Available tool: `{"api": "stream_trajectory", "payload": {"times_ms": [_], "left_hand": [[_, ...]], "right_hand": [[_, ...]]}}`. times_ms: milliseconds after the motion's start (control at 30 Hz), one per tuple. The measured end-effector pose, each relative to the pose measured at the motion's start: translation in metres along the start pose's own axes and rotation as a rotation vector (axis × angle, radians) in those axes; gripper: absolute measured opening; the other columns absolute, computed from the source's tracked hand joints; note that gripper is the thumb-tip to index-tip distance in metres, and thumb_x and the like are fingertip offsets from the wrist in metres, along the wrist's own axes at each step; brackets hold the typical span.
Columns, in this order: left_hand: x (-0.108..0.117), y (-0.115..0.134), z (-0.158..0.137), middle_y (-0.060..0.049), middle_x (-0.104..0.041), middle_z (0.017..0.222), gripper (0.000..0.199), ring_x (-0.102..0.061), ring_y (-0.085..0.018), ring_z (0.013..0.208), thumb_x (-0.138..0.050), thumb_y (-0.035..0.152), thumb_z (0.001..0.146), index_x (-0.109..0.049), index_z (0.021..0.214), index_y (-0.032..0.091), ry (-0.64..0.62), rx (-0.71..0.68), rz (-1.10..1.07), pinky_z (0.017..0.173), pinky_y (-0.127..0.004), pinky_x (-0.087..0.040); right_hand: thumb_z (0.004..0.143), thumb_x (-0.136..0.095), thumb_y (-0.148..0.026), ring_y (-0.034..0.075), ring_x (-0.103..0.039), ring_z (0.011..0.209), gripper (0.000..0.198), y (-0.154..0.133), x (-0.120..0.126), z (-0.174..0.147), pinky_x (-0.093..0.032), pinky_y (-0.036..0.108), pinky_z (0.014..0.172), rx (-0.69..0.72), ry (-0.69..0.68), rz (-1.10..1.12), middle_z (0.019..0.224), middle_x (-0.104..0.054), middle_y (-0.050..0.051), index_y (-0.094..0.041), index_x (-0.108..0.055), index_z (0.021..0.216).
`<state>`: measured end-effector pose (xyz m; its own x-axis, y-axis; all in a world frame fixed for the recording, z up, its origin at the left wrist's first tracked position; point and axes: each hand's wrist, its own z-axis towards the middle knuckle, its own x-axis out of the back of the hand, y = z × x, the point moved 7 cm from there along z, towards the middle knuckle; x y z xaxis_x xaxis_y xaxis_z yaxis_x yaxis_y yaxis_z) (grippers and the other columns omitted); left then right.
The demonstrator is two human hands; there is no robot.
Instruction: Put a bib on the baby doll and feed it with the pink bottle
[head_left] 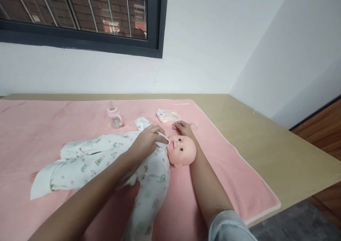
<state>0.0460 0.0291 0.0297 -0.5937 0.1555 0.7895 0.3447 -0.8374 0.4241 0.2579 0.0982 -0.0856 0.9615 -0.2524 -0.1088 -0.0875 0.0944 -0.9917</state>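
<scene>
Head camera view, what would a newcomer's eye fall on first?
Probably the bald doll lying across the pink blanket, dressed in a patterned white outfit. Next, the left hand pinching the collar near its chin. Beyond them, a pink-topped bottle stands toward the blanket's far edge.

The blanket [226,177] lies on the table [269,138], the window [85,10] at upper left. Across the blanket lies the doll [119,141], head right of centre, feet left. Behind it are the bottle [115,118] and, further right, the packet [167,116]. The left hand [146,141] is at its collar [162,141], the right hand [183,128] beyond its head, beside the packet.
</scene>
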Motion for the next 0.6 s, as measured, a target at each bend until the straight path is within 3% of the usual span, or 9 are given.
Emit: {"api": "stream_trajectory", "payload": {"times_ms": [600], "left_hand": [[-0.006, 0.011, -0.002, -0.002, -0.066, 0.096, 0.060, -0.060, -0.018, 0.089, -0.036, -0.011, 0.058, -0.078, 0.083, 0.024, -0.039, -0.065, -0.045, 0.077, -0.030, -0.048]], "right_hand": [[0.065, -0.076, -0.045, 0.019, -0.060, 0.083, 0.030, -0.003, -0.001, -0.002, -0.049, 0.036, 0.082, -0.036, 0.009, -0.035, 0.080, -0.064, 0.002, -0.022, -0.060, 0.076]]}}
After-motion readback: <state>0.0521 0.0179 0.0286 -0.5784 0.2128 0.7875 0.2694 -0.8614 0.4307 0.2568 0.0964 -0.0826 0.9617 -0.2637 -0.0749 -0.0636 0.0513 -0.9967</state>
